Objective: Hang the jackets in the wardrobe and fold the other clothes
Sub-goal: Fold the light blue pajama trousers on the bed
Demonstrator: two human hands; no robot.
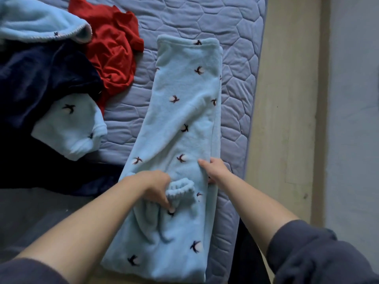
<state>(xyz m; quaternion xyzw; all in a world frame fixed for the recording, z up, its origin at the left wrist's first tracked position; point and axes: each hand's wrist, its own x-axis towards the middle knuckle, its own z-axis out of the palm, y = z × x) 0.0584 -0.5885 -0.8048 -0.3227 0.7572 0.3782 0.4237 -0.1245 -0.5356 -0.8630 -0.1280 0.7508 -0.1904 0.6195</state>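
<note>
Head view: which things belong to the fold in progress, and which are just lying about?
In use: printed fleece garment; left hand gripping its elastic cuff; right hand pinching its edge.
Lying about: red garment; navy garment; other light blue fleece; mattress.

No readable text, label or number anywhere.

The bed has a blue-grey mattress (235, 58) with a quilted cover, and its stitching makes shapes like honeycomb cells. On the right of it runs a strip of pale beige floor (287, 99), a little stained, and after this a plain light wall (352, 99). The light in the room is dim and cool.
</note>
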